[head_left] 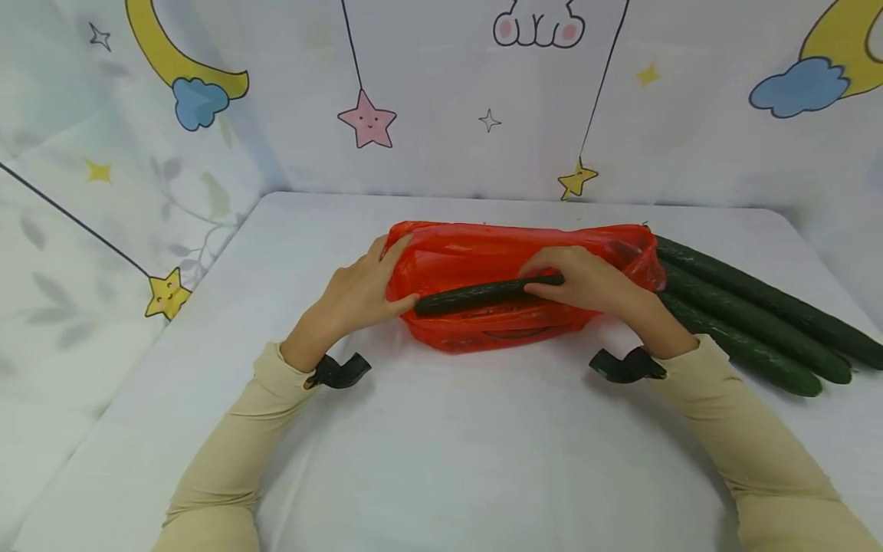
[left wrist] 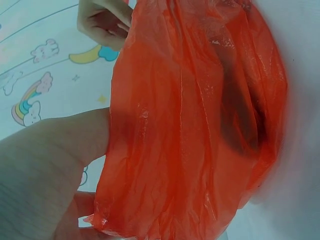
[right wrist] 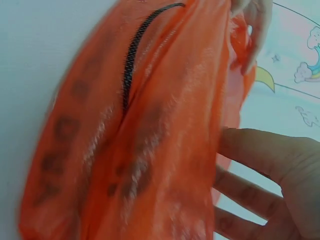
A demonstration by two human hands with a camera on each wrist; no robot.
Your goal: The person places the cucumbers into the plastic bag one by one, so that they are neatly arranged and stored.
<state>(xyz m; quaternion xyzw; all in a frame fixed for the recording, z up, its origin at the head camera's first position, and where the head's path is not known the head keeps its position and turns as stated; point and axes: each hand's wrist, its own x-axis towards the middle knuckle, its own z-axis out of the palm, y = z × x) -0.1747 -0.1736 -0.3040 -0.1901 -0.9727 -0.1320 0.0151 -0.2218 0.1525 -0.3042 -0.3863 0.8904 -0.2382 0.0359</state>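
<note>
In the head view a red plastic bag (head_left: 458, 257) lies on its side with its mouth facing up. A dark green cucumber (head_left: 476, 297) lies lengthwise in the mouth. My right hand (head_left: 586, 280) holds the cucumber's right end between thumb and fingers. At the bag's left end, my left hand (head_left: 359, 295) holds the rim, thumb at the near edge by the cucumber's tip and fingers at the far edge. In the left wrist view the red film (left wrist: 165, 125) covers part of the left thumb. The bag's wall hides the cucumber from the right wrist view.
Several cucumbers (head_left: 752, 307) lie side by side right of the bag, angled toward the near right. The white table (head_left: 441, 445) reaches back to a wall cloth (head_left: 428, 61) with printed moons and stars. Black wrist cameras (head_left: 628, 366) sit just below both hands.
</note>
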